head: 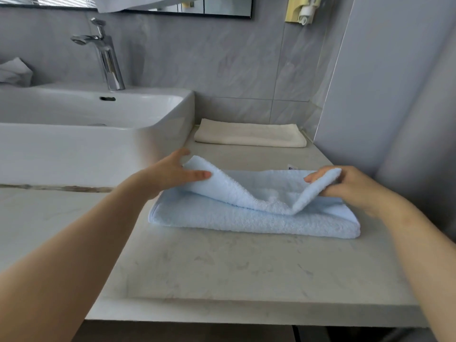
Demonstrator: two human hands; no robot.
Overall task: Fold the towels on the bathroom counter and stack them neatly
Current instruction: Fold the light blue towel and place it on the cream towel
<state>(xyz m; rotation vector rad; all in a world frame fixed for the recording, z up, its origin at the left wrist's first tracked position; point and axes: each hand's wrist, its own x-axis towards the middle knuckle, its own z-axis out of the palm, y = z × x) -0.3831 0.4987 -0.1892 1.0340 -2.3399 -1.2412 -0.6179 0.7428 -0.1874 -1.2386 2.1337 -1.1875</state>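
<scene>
My left hand [172, 171] pinches the blue towel [246, 218] at its 10 o'clock corner; the fingers behind the lifted flap are partly hidden. My right hand [355, 186], at 2 o'clock, has its fingertips covered likewise. The tag [290, 167] at 1 o'clock is too small to read. The mirror [227, 6] and dispenser [302, 9], at 12 o'clock, are cut by the top edge.
</scene>
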